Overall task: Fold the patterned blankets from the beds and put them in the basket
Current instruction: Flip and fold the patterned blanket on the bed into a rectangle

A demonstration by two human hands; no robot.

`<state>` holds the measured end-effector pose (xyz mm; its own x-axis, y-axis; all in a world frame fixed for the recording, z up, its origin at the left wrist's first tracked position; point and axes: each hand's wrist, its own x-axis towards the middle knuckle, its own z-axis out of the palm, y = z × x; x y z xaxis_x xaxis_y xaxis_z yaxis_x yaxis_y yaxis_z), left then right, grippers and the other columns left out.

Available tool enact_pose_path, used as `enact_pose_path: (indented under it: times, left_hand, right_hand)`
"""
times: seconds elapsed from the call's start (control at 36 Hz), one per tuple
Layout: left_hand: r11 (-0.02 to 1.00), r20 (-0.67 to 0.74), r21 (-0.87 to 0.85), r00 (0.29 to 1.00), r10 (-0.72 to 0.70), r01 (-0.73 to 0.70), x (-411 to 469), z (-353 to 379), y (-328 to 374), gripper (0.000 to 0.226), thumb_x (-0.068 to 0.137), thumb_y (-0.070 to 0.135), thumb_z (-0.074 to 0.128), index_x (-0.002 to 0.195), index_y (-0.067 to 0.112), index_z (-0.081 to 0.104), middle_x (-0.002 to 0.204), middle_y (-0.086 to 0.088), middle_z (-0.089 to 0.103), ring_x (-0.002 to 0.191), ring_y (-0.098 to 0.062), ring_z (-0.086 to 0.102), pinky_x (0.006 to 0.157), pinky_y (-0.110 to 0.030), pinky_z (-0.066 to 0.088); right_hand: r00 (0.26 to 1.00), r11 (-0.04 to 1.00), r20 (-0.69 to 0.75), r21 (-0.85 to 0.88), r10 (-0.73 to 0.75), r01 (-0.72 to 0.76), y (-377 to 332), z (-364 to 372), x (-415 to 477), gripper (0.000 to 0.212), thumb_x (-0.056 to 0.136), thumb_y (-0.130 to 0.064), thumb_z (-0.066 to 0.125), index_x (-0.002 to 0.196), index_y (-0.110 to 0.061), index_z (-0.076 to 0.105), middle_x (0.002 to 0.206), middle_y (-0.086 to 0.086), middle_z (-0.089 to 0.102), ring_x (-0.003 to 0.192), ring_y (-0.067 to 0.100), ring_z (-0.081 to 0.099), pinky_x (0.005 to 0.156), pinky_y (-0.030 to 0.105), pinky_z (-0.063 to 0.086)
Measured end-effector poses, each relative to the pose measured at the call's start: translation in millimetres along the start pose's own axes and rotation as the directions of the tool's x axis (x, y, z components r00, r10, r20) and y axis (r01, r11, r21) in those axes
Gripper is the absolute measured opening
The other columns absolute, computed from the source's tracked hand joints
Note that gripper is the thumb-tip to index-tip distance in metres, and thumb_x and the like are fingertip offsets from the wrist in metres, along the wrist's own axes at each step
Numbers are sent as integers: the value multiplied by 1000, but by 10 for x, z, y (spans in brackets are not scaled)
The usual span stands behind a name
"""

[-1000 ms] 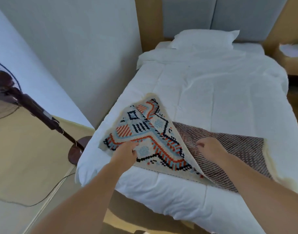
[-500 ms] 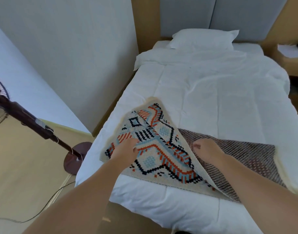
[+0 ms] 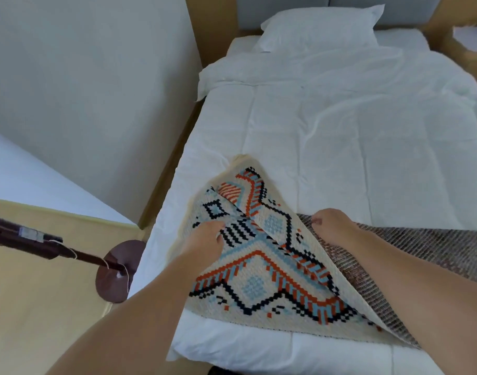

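A patterned blanket [image 3: 261,282] with orange, blue and black diamonds on cream lies at the foot of a white bed [image 3: 340,136]. Its left part shows the patterned face, while the brown woven underside [image 3: 421,247] faces up on the right. My left hand [image 3: 205,239] pinches a raised pleat of the patterned part. My right hand [image 3: 332,226] rests, fingers curled, on the fold edge where pattern meets underside. No basket is in view.
A white pillow [image 3: 318,25] lies at the head of the bed. A dark fan stand with a round base [image 3: 115,272] and cord stands on the floor left of the bed. Part of a second bed [image 3: 29,180] shows at far left.
The view has moved closer and tilted down over the blanket. Both hands have slid slightly up the blanket, and the left hand has gathered more of the patterned cloth.
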<state>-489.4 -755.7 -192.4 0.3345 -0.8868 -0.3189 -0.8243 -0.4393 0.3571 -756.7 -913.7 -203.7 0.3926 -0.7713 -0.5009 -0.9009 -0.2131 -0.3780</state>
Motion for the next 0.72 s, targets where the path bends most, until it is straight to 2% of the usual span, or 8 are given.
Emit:
enact_pose_path:
  times: [0.08, 0.17, 0.22, 0.36, 0.44, 0.53, 0.64, 0.72]
  left_hand:
    - [998, 19, -2, 998, 56, -56, 484, 47, -130, 40, 99, 20, 39, 138, 23, 46, 140, 2, 49, 113, -18, 57, 91, -29, 45]
    - [991, 75, 21, 989, 127, -129, 1019, 195, -309, 41, 99, 21, 38, 139, 21, 43, 145, 2, 43, 129, -16, 44, 103, -31, 38]
    - [982, 108, 40, 978, 178, -184, 1371, 328, -439, 42, 99, 23, 37, 140, 21, 42, 147, 3, 41, 133, -15, 39, 108, -31, 35]
    - [966, 153, 12, 955, 253, -258, 2060, 624, -776, 44, 99, 24, 37, 142, 22, 40, 149, 3, 38, 134, -16, 37, 110, -33, 34]
    - [954, 175, 32, 941, 288, -298, 2360, 740, -947, 44, 99, 24, 37, 144, 21, 38, 150, 2, 36, 136, -17, 34, 112, -36, 32]
    - [934, 159, 36, 925, 346, -355, 2570, 808, -1053, 43, 100, 22, 36, 142, 17, 39, 148, 2, 39, 136, -15, 34, 113, -32, 29]
    - [905, 108, 27, 901, 419, -424, 2763, 872, -1100, 39, 98, 17, 39, 136, 15, 46, 139, 0, 49, 128, -15, 42, 109, -35, 37]
    - [890, 124, 15, 884, 451, -456, 2838, 866, -1051, 44, 95, 14, 43, 140, 16, 41, 144, -1, 43, 133, -16, 37, 113, -38, 31]
  right_hand:
    - [997, 996, -8, 47, 74, -74, -124, 94, 377, 32, 97, -22, 45, 121, -10, 62, 124, 8, 62, 112, 23, 56, 96, 34, 45]
    - [987, 983, -16, 90, 160, -158, -254, 234, 825, 35, 99, -23, 42, 127, -10, 58, 134, 8, 56, 112, 24, 57, 91, 32, 45]
    - [975, 965, -20, 146, 221, -216, -338, 341, 1183, 37, 99, -25, 43, 132, -11, 54, 141, 8, 49, 115, 25, 55, 89, 31, 44]
    - [949, 927, -31, 230, 312, -297, -511, 635, 2043, 41, 99, -28, 44, 138, -14, 47, 146, 9, 43, 125, 29, 48, 97, 34, 41]
    - [942, 910, -19, 267, 334, -317, -549, 814, 2421, 51, 101, -25, 42, 148, -14, 30, 153, 9, 33, 129, 30, 46, 101, 36, 40]
    - [917, 879, 43, 271, 396, -392, -555, 957, 2669, 60, 101, -21, 42, 153, -13, 14, 155, 11, 28, 128, 31, 46, 98, 35, 43]
    - [871, 835, -2, 284, 492, -471, -540, 1069, 2801, 56, 98, -17, 47, 148, -7, 23, 144, 14, 40, 119, 29, 51, 91, 34, 46]
    - [885, 834, -60, 369, 462, -411, -618, 1111, 2728, 49, 95, -16, 52, 141, -5, 40, 124, 12, 58, 86, 21, 62, 71, 30, 51]
